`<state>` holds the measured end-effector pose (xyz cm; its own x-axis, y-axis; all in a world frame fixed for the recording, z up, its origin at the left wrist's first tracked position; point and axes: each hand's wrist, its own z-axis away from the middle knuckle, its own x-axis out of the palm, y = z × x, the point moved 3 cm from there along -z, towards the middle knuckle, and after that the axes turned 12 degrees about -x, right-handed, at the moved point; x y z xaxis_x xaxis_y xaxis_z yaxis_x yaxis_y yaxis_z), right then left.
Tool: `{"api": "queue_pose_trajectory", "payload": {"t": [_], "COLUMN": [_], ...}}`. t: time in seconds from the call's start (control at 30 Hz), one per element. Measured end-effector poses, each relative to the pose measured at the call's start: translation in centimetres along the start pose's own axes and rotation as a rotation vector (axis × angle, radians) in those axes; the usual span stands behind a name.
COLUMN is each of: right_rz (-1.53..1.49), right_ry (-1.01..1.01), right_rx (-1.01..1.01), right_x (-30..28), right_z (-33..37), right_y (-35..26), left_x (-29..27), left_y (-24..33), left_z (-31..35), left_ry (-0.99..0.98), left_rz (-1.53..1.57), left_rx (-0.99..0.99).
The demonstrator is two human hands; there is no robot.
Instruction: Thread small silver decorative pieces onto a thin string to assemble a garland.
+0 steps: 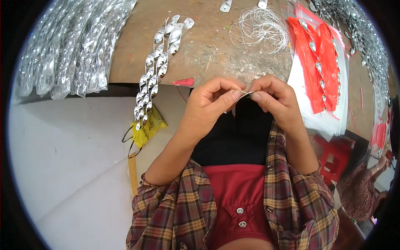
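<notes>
Both hands meet in front of me at the near table edge, above my dark lap. My left hand (216,100) is closed, thumb and forefinger pinching a thin pale string (245,92). Close beside it, my right hand (276,98) pinches the same string between thumb and fingertips. Any small piece at the fingertips is too little to make out. Left of my hands, several twisted silver strips (160,60) lie on the table and hang over its edge. A loose coil of white string (264,31) rests beyond my right hand.
Clear-bagged silver twists (71,46) cover the table's left. At right, a red plastic bag (310,62) with silver twists lies on clear sheets (306,102). A yellow bag (149,127) is below the hanging strips. A red stool (333,160) and another person (359,191) are at right.
</notes>
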<state>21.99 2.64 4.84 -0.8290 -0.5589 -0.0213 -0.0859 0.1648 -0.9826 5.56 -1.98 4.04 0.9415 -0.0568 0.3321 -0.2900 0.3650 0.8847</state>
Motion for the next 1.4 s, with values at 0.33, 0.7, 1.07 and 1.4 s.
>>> {"api": "queue_pose_trajectory", "payload": {"t": [0.33,0.7,1.07,1.4], "right_rz": [-0.116,-0.128,-0.509,-0.504], "right_ry": [0.005,-0.114,0.087,0.083], "right_rx": [0.065,0.212,0.222,0.263], "right_x": [0.0,0.4,-0.8,-1.1], "right_z": [0.1,0.3,0.0,-0.1], "right_y": [0.5,0.7,1.9,1.5], "left_x": [0.0,0.5,-0.2,-2.3], "left_y": [-0.4,-2.5,-0.5,-0.5], "left_z": [0.1,-0.4,0.9,2.3], "left_ry": [0.006,-0.058,0.160,0.201], "left_rz": [0.165,0.313,-0.407,-0.455], "left_rx": [0.023,0.033,0.080,0.026]}}
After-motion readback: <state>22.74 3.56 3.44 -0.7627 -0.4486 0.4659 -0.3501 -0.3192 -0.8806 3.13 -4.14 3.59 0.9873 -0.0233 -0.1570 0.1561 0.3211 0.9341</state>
